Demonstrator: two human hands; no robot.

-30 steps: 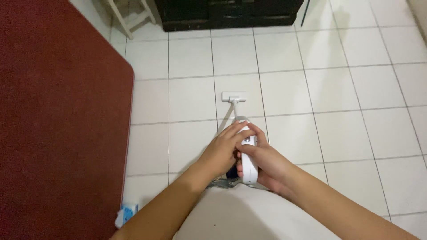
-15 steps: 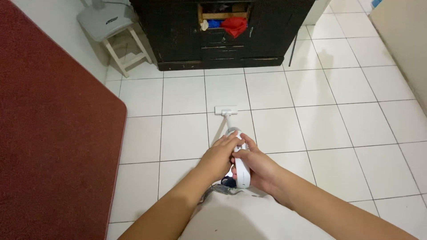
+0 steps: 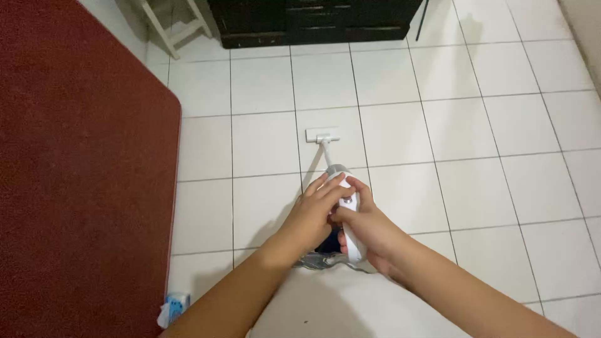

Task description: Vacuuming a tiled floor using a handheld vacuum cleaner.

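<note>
Both hands clasp the white stick vacuum [image 3: 349, 216] handle: right hand [image 3: 369, 228] wrapped underneath, left hand [image 3: 313, 213] fingers pressing on top; its floor head [image 3: 323, 134] rests near the red rug [image 3: 81, 163]. Seemingly light, rigid plastic, best gripped at the handle

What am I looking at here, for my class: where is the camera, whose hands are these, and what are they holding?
The camera sits on a person's head and looks down, so the arms coming in from below are that person's own. The right hand grips the handle of a white stick vacuum; the left hand rests its fingers on top of it. The vacuum's floor head sits on the white tiled floor. A dark red carpet lies to the left, a black cabinet ahead.
</note>
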